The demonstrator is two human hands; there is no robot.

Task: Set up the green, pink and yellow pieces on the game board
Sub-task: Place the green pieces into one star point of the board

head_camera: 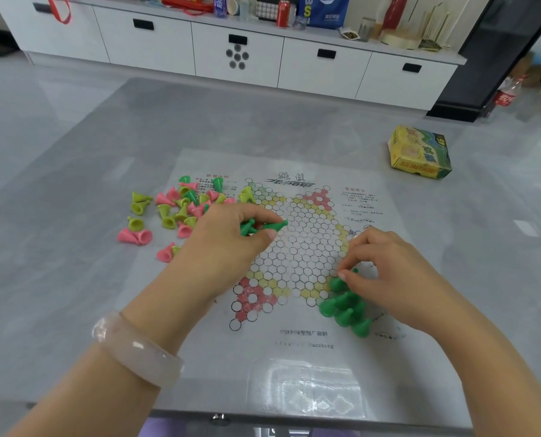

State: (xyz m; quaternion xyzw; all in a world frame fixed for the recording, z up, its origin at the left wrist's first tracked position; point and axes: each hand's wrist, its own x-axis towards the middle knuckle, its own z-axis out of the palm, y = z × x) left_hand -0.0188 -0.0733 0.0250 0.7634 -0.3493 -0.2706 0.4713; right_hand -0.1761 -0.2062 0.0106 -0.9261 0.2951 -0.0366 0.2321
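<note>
Game board (297,247) at frame centre on grey table (74,279).
Green pieces (346,307): cluster standing on board's lower-right corner.
Right hand (385,272): fingertips pinched on one green piece there.
Left hand (228,241): fingers curled round spare green pieces (259,228), left of centre.
Mixed pile (174,212) at middle left, lying loose: pink and yellow not yet placed.
Judgement: early, green corner partly done.

My left hand (231,234) reaches forward, fingers curled round what it holds, a pale bangle on that wrist. My right hand (385,272) sits nearer me, fingers bent down, thumb and fingertips pinching together. Both forearms are bare
</note>
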